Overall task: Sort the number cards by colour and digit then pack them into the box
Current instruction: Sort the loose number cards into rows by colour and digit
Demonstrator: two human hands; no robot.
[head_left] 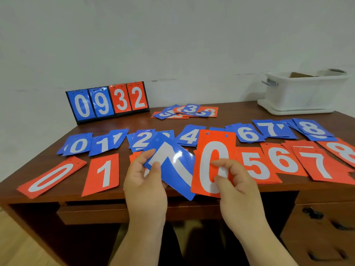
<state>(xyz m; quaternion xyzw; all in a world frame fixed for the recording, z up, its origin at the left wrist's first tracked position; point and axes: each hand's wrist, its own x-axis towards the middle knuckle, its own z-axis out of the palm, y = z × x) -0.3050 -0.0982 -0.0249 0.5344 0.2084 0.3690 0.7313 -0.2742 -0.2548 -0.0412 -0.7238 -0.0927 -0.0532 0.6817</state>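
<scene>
Far left corner of the table [134,123]: a flip scoreboard [107,101] stands upright, showing blue 0, 9 and red 3, 2. Far right corner: the white box [303,91] with metal handles, resting on a white tray; something brown inside is hard to make out. Between them lies a mixed pile of 3s [189,111], red and blue overlapping.

Mid-table, the blue row [78,144] runs left to right: 0, 1, 2, 4, 6, 7, 8. Nearer the front edge, the red row [104,173] shows 0, 1, 5, 6, 7, 8.

Above the front edge, the left hand [143,181] pinches a tilted blue card [172,169] between thumb and fingers; its turned digit looks like a 7. The right hand [233,181] grips an upright red 0 card [213,150], overlapping the blue card's right end.

The hands and held cards block the red piles between 1 and 5, leaving only a red sliver, and most of the blue pile right of the 4. The red 8 is cut off at the picture's right side.

The red 0 pile reaches the front edge near the left corner. Bare wood shows around the scoreboard's foot and between the 3s and the box.
</scene>
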